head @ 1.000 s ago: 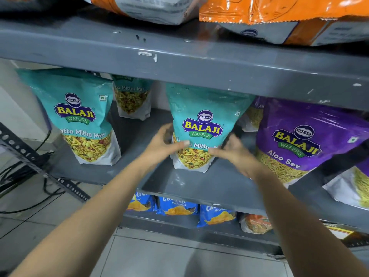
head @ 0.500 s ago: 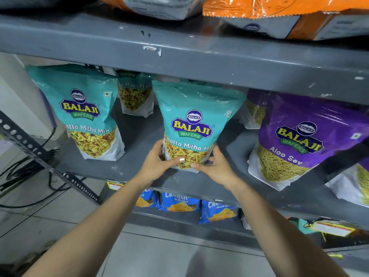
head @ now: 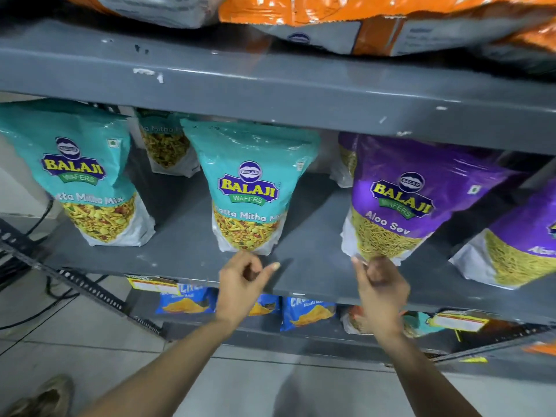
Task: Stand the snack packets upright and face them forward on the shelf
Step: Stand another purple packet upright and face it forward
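Observation:
A teal Khatta Mitha Mix packet stands upright, label forward, in the middle of the grey shelf. My left hand hangs just below its base with loosely curled fingers and holds nothing. A purple Aloo Sev packet leans to the right of it. My right hand is at that packet's lower edge, thumb and curled fingers pinching its bottom hem. Another teal packet stands at the left and a third sits further back.
A second purple packet leans at the far right, and another stands behind. The upper shelf edge hangs low, with orange packets on it. Blue packets lie on the lower shelf. Cables trail on the floor.
Both hands have let go of the middle teal packet, which now stands by itself. My left hand dropped just below it. My right hand moved right to the purple packet's bottom edge.

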